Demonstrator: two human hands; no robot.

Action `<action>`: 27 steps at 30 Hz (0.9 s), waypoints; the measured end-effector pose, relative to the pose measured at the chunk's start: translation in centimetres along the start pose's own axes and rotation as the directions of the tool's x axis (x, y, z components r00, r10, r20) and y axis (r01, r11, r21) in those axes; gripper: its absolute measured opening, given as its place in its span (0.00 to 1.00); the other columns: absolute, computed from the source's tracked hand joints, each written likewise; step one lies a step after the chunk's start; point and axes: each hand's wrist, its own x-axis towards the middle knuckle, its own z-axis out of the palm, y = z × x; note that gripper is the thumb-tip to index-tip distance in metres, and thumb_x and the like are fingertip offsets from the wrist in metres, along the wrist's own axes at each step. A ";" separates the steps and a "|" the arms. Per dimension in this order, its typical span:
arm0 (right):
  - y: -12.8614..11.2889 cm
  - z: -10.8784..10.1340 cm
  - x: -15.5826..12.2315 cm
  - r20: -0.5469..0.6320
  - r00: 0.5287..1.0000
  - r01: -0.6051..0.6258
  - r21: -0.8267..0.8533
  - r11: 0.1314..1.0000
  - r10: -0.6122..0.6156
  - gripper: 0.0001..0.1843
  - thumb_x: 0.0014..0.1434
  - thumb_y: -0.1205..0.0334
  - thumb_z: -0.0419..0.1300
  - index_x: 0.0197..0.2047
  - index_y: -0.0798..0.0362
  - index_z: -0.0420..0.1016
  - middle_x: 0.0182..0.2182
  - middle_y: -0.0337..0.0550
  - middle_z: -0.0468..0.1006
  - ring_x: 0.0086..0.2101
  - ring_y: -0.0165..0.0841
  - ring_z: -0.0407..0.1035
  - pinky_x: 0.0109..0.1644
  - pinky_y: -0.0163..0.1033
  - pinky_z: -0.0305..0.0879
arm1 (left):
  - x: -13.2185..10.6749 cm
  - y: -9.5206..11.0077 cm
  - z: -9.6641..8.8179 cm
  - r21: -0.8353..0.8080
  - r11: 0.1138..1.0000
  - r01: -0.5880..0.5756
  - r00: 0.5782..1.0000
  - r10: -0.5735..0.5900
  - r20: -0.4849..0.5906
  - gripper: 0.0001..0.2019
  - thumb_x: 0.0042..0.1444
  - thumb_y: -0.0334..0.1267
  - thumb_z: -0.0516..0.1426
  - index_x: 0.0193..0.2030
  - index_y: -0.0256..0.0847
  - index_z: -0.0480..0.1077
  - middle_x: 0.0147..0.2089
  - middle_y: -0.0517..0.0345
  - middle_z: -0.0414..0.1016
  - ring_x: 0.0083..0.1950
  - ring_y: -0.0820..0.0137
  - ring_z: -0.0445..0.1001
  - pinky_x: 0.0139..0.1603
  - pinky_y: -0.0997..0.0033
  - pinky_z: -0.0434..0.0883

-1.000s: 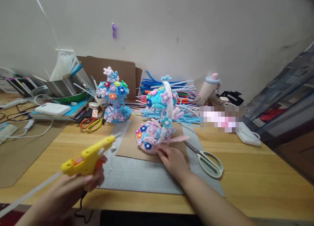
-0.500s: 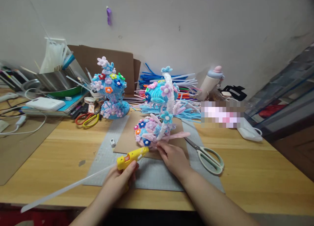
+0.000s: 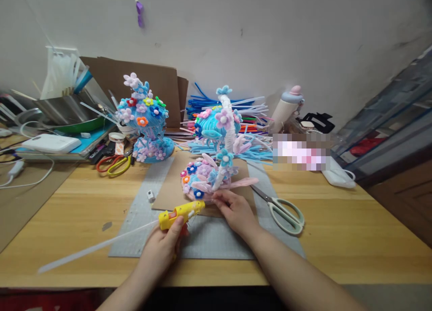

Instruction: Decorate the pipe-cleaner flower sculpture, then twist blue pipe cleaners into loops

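My left hand (image 3: 164, 248) is closed round a yellow glue gun (image 3: 180, 211) with a long clear glue stick (image 3: 94, 247) trailing out behind it to the left. The gun's nozzle points right, at the lower front edge of a pink and blue pipe-cleaner flower piece (image 3: 207, 178) that sits on a sheet of cardboard (image 3: 165, 195). My right hand (image 3: 236, 209) pinches that same front edge, its fingertips just right of the nozzle.
A grey cutting mat (image 3: 216, 239) lies under the cardboard. Pale green scissors (image 3: 281, 212) lie right of my right hand. Two finished blue flower pieces (image 3: 145, 119) (image 3: 219, 126) stand behind, before a heap of pipe cleaners (image 3: 249, 117). Orange scissors (image 3: 113, 163), a bottle (image 3: 286, 108) and cables are around.
My left hand has brought the glue gun from the left in to the flower piece's front edge, where it now holds still. My right hand stayed pinching the piece.
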 end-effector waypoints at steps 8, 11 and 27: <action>0.4 0.0 0.1 0.007 1.000 0.012 0.026 1.000 -0.012 0.08 0.57 0.61 0.54 0.38 0.48 0.74 0.33 0.36 0.79 0.33 0.32 0.71 0.39 0.34 0.63 | 0.3 -0.4 0.1 -0.023 1.000 0.012 1.000 -0.012 -0.004 0.28 0.51 0.63 0.48 0.22 0.37 0.67 0.16 0.63 0.58 0.18 0.75 0.57 0.19 0.76 0.55; 0.6 0.0 0.1 0.009 1.000 0.018 0.026 1.000 -0.018 0.08 0.58 0.61 0.54 0.38 0.47 0.74 0.33 0.35 0.79 0.33 0.32 0.71 0.39 0.34 0.62 | 0.4 -0.4 0.2 -0.029 1.000 0.006 1.000 -0.006 0.005 0.28 0.52 0.63 0.48 0.24 0.37 0.67 0.18 0.62 0.61 0.18 0.76 0.59 0.20 0.76 0.56; 0.8 0.1 0.1 0.005 1.000 0.011 0.050 0.999 -0.011 0.07 0.58 0.59 0.54 0.37 0.47 0.74 0.33 0.34 0.78 0.33 0.32 0.71 0.38 0.34 0.61 | 0.6 -0.4 0.5 -0.123 0.988 0.091 0.996 -0.093 -0.013 0.27 0.48 0.65 0.50 0.22 0.38 0.63 0.16 0.65 0.59 0.16 0.78 0.57 0.15 0.79 0.54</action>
